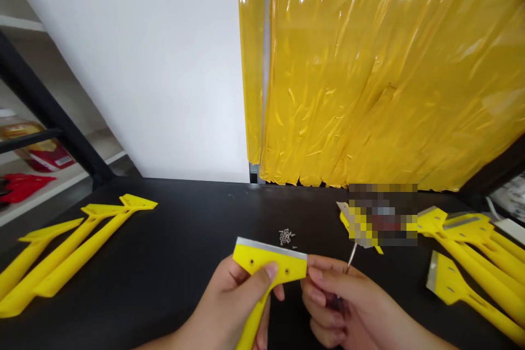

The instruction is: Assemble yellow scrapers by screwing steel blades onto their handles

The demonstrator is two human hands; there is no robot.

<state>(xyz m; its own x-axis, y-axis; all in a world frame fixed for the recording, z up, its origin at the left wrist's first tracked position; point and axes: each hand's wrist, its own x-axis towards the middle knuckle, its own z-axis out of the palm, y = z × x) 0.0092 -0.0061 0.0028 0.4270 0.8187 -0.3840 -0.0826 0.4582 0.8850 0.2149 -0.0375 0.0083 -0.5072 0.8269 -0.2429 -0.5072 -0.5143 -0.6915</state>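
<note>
My left hand is closed around a yellow scraper, the thumb pressed on its flat head. A metal blade strip runs along the head's far edge, and two small holes show in the yellow face. My right hand is closed on a screwdriver, whose thin metal shaft points up and away; its handle is mostly hidden in the palm. The right fingertips meet the right end of the scraper head. Just beyond the scraper lies a small pile of screws on the black table.
Several yellow scraper handles lie at the left. More yellow scrapers with metal parts lie at the right, beside a pixelated patch. Behind stand a white panel and a yellow plastic curtain. Shelves stand at the left.
</note>
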